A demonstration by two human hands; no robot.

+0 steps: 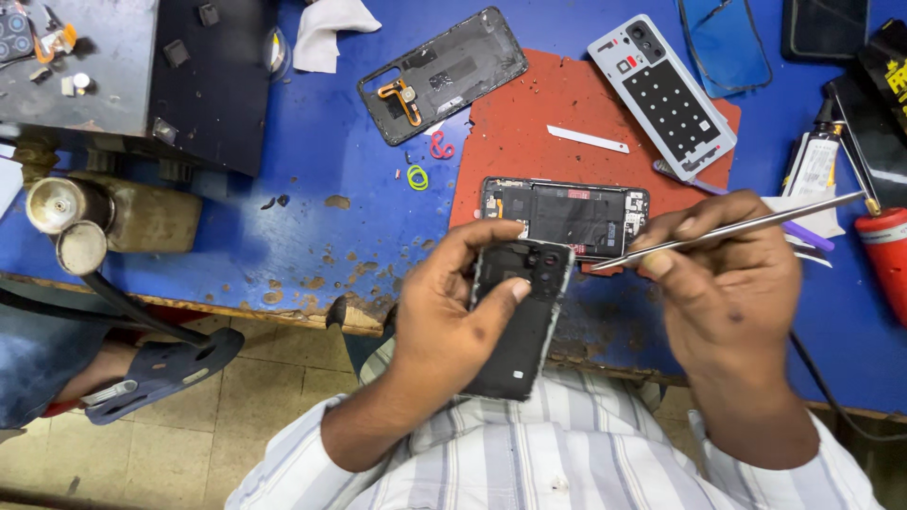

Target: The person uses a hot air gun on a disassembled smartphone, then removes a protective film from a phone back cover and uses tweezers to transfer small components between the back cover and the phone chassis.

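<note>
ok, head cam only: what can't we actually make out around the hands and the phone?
- Tweezers tip contact on the phone back cover: too small to tell.
- Cover's left edge: hidden by the left hand.
- Opened phone: its near edge is covered by both hands; right hand hides its corner.
- Red canister: cut off by the right edge.

There are 2 hands at work over the bench, 1 pair of metal tweezers (pixel 727 229), 4 phone shells or frames, 1 red mat (pixel 529 123), 1 white cloth (pixel 326 30) and 1 sandal (pixel 161 370) on the floor.
</note>
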